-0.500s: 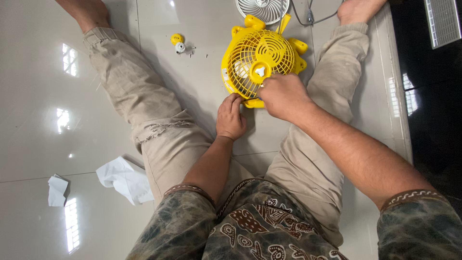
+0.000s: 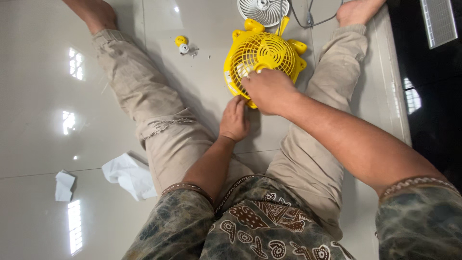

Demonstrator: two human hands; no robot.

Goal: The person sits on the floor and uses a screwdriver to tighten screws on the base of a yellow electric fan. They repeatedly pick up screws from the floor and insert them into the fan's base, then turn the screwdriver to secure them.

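Right-hand fingers [image 2: 255, 73] curled over yellow fan grille [image 2: 264, 55], pressing it down on the floor [image 2: 202, 86] between spread legs; left hand [image 2: 234, 120] closed on lower rim — steadying. Small yellow knob [image 2: 181, 40] set aside nearby.

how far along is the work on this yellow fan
Done, it seems: a white fan grille lies apart on the floor, and a small yellow knob with loose small parts sits beside the leg. In hand: the right hand presses on the yellow fan grille while the left hand grips its lower edge. Left, probably: the loose parts are not yet back on.
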